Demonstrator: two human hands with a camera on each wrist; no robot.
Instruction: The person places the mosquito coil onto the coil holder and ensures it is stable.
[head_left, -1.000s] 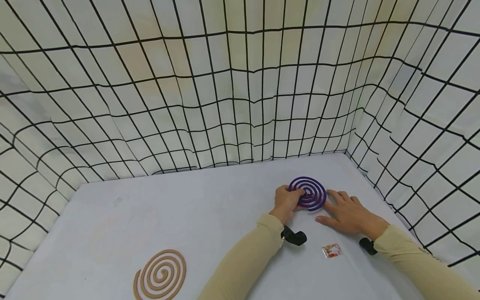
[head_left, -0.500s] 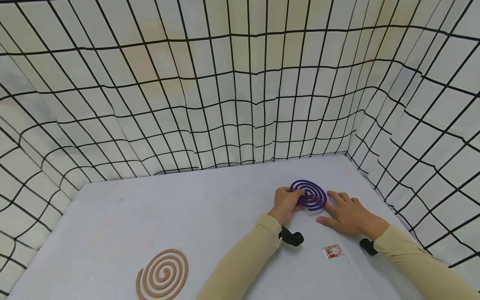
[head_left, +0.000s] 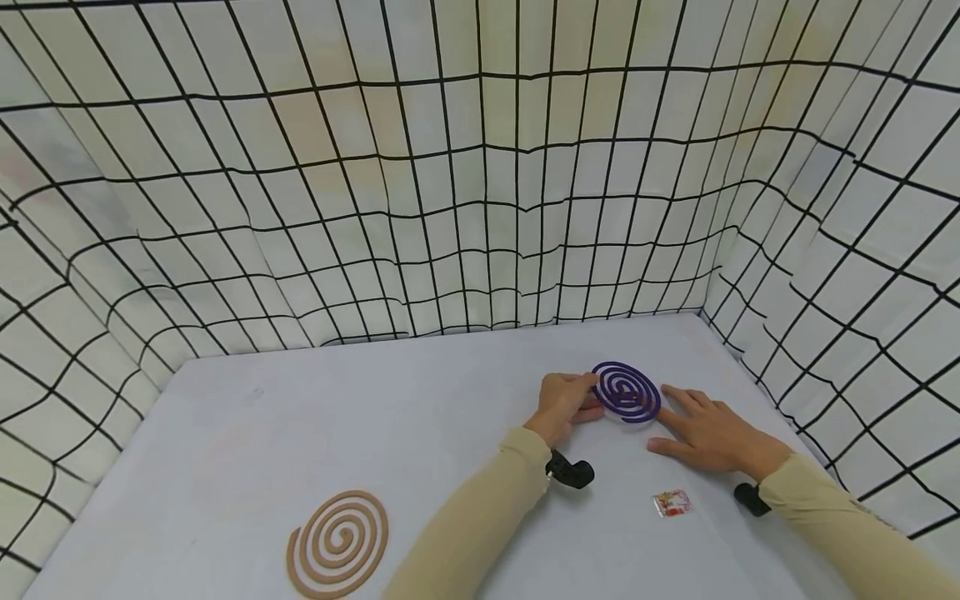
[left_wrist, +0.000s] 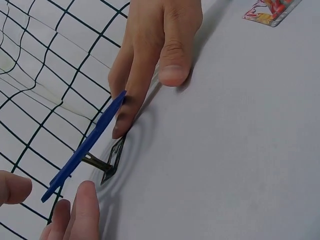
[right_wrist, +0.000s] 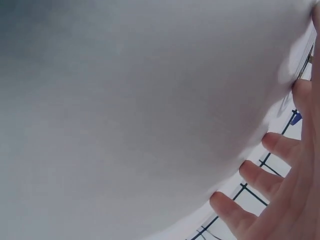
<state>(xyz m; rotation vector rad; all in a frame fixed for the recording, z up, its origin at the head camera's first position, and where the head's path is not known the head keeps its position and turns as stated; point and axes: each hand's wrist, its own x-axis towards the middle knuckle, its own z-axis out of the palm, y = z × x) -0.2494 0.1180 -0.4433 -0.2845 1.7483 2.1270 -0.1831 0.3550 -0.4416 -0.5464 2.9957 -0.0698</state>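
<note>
A dark purple mosquito coil [head_left: 626,392] stands tilted above the white table, edge-on and blue in the left wrist view. It sits on a small metal stand [left_wrist: 115,162], whose base is on the tabletop. My left hand [head_left: 558,404] is at the coil's left edge; in the left wrist view its thumb and fingers lie either side of the coil, apart from it. My right hand [head_left: 708,429] rests on the table to the right, fingers spread. Its index fingertip touches the stand's base. In the right wrist view, most of the coil is hidden.
A brown mosquito coil [head_left: 341,537] lies flat on the table [head_left: 247,450] at the front left. A small red and white packet [head_left: 672,502] lies in front of the right hand. Black netting [head_left: 525,208] over white sheeting surrounds the table's back and sides.
My left hand has let go of the purple coil's middle and drawn back left to its edge. The coil stays on the stand. My right hand keeps its place; the head view shifts slightly.
</note>
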